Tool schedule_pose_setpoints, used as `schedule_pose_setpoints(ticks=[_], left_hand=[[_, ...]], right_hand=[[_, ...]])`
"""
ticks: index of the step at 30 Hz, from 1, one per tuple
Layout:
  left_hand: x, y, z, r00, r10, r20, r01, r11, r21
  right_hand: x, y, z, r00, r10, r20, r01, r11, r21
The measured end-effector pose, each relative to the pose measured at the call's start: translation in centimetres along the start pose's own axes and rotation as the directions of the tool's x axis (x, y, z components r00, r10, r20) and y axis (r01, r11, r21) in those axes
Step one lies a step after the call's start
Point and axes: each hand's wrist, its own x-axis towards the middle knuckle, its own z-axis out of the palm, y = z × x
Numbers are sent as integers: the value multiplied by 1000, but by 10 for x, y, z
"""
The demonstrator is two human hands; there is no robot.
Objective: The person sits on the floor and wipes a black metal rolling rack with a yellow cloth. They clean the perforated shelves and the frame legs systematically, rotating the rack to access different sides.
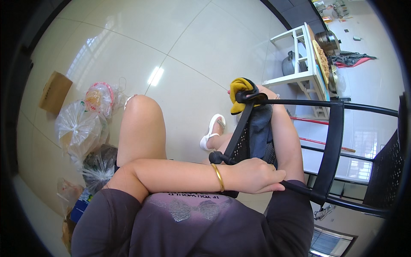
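Observation:
A black tubular-frame chair (332, 151) with perforated panels lies across the right side in front of me. My left hand (257, 176) reaches across my body, its fingers closed around the chair's lower tube. A gold bangle circles that wrist. My right hand (269, 91) is at the far end of the upper tube, holding a yellow and dark grey cloth (241, 90) wrapped about the tube's corner. The cloth and frame hide most of its fingers. Dark fabric (259, 128) hangs below the cloth, beside my right forearm.
Tied clear plastic bags (77, 125), a dark bag (99, 163) and a cardboard box (56, 91) sit on the tiled floor at left. A white table (305, 61) at upper right bears a tray of food (322, 59) and a metal pot (327, 41). Red poles (321, 141) lie behind the chair.

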Motion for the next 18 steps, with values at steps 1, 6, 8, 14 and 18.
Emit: schedule_pose_setpoints(ticks=[1, 6, 8, 14, 18], left_hand=[[0, -3, -3, 1000, 2, 11, -1, 1000, -13], [4, -17, -20, 997, 4, 75, 3, 996, -95], [7, -20, -29, 993, -10, 116, 23, 993, -112], [12, -20, -23, 989, 2, 145, 31, 974, -223], [18, -17, -28, 969, -16, 246, 92, 950, -298]], right_hand=[[-2, 5, -7, 997, 13, -75, -12, 1000, 9], [-12, 25, -51, 993, -42, -112, 36, 998, -54], [-19, 26, -54, 989, -59, -137, 55, 998, -35], [-34, 33, -60, 974, -90, -210, 96, 995, 19], [-37, 38, -62, 962, -111, -251, 128, 990, 52]])
